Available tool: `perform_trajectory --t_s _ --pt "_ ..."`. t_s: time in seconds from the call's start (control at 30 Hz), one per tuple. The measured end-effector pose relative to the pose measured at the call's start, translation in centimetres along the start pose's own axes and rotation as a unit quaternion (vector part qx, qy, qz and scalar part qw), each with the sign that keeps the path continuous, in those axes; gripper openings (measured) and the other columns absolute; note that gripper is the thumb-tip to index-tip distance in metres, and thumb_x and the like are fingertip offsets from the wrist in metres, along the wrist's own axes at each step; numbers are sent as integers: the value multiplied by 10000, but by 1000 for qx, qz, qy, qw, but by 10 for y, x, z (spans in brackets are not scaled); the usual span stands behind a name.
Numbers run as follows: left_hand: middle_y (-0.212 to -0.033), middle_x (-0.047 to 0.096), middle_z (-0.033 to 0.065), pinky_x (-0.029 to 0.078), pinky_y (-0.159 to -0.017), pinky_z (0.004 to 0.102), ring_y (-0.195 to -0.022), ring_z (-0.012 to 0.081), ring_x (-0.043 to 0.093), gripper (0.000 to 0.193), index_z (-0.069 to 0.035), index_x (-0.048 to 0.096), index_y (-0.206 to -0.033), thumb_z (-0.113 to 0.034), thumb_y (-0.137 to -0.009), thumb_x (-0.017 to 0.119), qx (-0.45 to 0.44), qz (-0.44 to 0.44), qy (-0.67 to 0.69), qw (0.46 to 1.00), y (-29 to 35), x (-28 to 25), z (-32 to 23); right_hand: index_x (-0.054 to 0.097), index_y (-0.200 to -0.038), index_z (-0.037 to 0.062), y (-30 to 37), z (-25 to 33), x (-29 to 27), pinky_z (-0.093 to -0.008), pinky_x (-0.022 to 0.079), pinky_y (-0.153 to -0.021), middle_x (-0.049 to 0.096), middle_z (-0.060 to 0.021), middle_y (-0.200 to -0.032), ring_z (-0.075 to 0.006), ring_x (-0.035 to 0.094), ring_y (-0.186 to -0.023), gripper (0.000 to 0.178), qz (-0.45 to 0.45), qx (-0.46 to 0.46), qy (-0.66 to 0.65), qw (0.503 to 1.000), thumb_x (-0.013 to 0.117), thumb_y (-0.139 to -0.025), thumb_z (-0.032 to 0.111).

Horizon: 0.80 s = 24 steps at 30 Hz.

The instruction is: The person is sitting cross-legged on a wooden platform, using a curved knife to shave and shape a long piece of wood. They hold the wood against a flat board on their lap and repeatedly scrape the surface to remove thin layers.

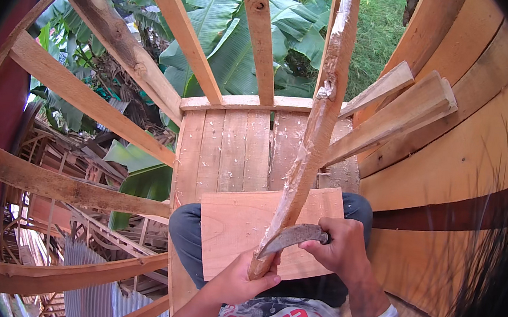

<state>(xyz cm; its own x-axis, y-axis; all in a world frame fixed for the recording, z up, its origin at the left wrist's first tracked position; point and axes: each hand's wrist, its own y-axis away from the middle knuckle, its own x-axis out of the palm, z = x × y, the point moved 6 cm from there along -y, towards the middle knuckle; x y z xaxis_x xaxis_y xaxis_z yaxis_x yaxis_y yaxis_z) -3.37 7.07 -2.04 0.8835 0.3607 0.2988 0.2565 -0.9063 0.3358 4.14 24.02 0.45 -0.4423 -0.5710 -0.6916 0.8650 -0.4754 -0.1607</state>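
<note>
A long, narrow wooden board (311, 146) with a rough, bark-marked edge runs away from me, its near end low by my lap. My left hand (245, 279) is closed around that near end. In my right hand (342, 247) is a curved knife (295, 238) with a dark, worn blade, gripped by its handle, which my fingers mostly hide. The blade lies across the board's edge just above my left hand, its tip pointing down toward those fingers. Under the board, a flat wooden panel (232, 221) rests over my legs.
Pale shavings are scattered on the plank floor (230, 150). Wooden slats (175, 26) form an open railing ahead and left, with banana leaves (207, 42) beyond. Two loose wood pieces (394, 120) lean at the right, near a plank wall (444, 172). Corrugated sheets (91, 290) show below left.
</note>
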Motion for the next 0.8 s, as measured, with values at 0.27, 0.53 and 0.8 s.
perform_trajectory --t_s 0.27,0.53,0.8 --pt "-789 528 69 438 -677 287 -727 145 523 299 -2 474 -1085 -26 -817 604 35 -36 -165 985 -1 10 -8 487 -537 56 -5 -11 -12 -368 394 -434 476 -97 -481 -280 526 -452 645 -37 -25 103 994 719 -616 652" --pt "-779 527 79 433 -662 282 -719 132 519 250 1 461 -1041 -22 -829 592 -47 5 -89 995 9 22 8 431 -533 60 -22 -43 -39 -371 385 -432 414 -94 -476 -306 480 -446 713 -193 -12 92 977 685 -575 725" --pt "-829 490 28 420 -697 252 -757 99 479 278 5 453 -1070 -25 -839 604 -85 10 37 996 9 20 12 476 -563 21 -9 -47 -16 -387 380 -448 444 -146 -504 -345 494 -473 684 -105 56 -32 992 675 -677 665"
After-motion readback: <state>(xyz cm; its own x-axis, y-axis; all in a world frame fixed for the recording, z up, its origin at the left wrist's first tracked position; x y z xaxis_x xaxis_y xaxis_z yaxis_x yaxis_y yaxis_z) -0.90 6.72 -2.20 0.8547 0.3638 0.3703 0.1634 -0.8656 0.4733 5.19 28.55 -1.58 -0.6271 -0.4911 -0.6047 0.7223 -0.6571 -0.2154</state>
